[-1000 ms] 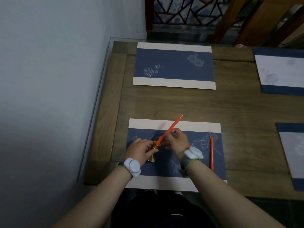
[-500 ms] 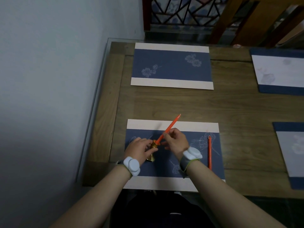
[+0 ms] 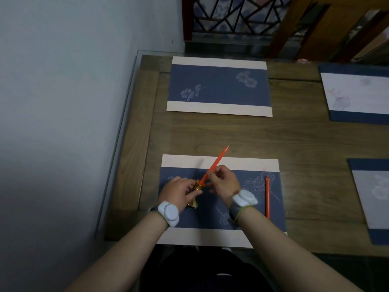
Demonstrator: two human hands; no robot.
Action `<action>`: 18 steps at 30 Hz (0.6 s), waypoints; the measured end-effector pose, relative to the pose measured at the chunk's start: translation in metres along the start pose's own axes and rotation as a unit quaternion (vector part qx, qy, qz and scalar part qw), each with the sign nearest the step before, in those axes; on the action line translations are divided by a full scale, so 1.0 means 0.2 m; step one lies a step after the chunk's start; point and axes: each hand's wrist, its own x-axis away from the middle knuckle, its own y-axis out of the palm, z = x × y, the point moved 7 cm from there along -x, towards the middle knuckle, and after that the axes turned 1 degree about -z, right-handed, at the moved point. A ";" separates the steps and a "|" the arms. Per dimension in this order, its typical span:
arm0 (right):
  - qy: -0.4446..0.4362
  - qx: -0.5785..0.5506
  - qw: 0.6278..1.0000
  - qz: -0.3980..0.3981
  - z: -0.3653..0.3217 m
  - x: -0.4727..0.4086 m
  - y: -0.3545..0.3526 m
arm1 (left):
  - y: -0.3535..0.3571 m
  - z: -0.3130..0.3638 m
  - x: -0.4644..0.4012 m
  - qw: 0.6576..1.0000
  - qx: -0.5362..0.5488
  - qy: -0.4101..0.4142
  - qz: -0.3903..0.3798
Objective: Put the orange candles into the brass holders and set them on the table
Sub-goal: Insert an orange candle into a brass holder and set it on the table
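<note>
My left hand (image 3: 180, 191) grips a brass holder (image 3: 196, 191) tilted above the near blue placemat (image 3: 248, 216). An orange candle (image 3: 216, 163) has its lower end at the holder's socket and slants up to the right. My right hand (image 3: 223, 182) pinches this candle just above the holder. A second orange candle (image 3: 267, 197) lies flat on the right part of the same placemat, apart from both hands.
The wooden table (image 3: 231, 135) has a glass top and meets a pale wall on the left. A second blue placemat (image 3: 219, 87) lies farther away, two more (image 3: 357, 95) at the right edge. A lattice screen stands behind the table.
The hands, the holder and the candle have barely moved; the candle stays slanted at the holder's socket. The camera view has shifted slightly.
</note>
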 end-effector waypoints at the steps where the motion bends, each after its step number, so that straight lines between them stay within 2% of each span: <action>1: -0.007 0.004 1.000 -0.002 0.00 0.00 0.00 | 0.00 0.00 0.00 1.000 -0.001 0.002 0.000; 7: -0.051 0.042 0.998 -0.014 -0.03 0.01 0.01 | 0.02 0.01 0.00 1.000 0.012 -0.002 -0.006; 10: -0.098 0.082 0.991 -0.040 -0.04 0.04 0.02 | 0.02 -0.01 0.00 0.997 0.080 -0.016 -0.001; 14: -0.168 0.184 0.965 -0.077 -0.05 0.11 0.06 | 0.06 -0.05 0.00 0.988 0.148 -0.044 -0.004; 18: -0.236 0.265 0.933 -0.062 -0.06 0.15 0.07 | 0.11 -0.08 0.01 0.981 0.185 -0.053 -0.007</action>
